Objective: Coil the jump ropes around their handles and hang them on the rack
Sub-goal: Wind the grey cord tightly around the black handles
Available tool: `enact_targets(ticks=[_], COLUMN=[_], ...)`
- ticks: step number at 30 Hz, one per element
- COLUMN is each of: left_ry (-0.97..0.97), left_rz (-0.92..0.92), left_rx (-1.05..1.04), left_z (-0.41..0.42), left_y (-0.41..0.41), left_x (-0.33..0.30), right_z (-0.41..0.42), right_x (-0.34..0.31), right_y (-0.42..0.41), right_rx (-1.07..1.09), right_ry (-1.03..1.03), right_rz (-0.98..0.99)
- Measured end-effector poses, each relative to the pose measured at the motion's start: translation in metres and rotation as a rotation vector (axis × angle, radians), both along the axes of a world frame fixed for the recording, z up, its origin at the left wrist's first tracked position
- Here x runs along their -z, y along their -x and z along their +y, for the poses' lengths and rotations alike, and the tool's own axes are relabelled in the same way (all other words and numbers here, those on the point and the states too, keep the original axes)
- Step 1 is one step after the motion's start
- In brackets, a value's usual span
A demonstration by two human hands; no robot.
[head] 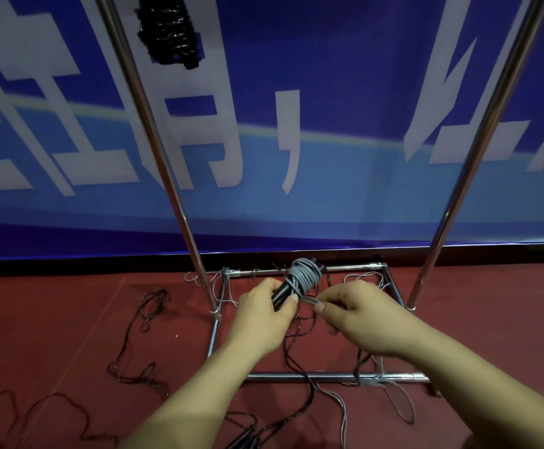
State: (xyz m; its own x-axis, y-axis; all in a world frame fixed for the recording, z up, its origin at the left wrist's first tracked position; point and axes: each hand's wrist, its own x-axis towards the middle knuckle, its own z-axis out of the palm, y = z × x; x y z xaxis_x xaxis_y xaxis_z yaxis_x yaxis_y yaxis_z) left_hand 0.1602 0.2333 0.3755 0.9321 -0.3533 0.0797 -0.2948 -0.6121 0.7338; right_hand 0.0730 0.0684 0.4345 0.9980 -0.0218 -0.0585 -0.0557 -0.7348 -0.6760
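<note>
My left hand [266, 314] grips the black handles [282, 291] of a jump rope, held low in front of the rack. Grey rope [303, 273] is coiled in many turns around the upper part of those handles. My right hand [351, 314] pinches the free length of grey rope [309, 301] just right of the coil, between thumb and fingers. The rest of that grey rope trails down past my right wrist to the floor [338, 400]. A finished black coiled rope [168, 27] hangs near the top of the chrome rack [154, 137].
Loose black ropes [134, 351] lie tangled on the red floor at left and under my arms, with black handles [241, 440] at the bottom edge. The rack's chrome base bars [296, 377] frame the floor below my hands. A blue banner [329, 92] covers the wall behind.
</note>
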Motion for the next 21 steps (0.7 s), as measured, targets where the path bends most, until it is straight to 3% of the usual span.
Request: enact_targets(ticks=[6,13,21], left_ry=[-0.015,-0.084,-0.239], left_rz=[-0.025,-0.060,-0.029], left_rx=[0.031,0.084,0.245], left_z=[0.003,0.005,0.006], left_y=[-0.001,0.000,-0.001], left_x=[-0.001,0.003,0.002], right_z=[0.002,0.002,-0.007], right_x=[-0.007,0.019,0.030], right_y=[0.004,0.012,0.004], right_rx=[-0.032,0.011,0.074], right_ry=[0.053,-0.171,-0.161], right_rz=[0.046,0.042,0.011])
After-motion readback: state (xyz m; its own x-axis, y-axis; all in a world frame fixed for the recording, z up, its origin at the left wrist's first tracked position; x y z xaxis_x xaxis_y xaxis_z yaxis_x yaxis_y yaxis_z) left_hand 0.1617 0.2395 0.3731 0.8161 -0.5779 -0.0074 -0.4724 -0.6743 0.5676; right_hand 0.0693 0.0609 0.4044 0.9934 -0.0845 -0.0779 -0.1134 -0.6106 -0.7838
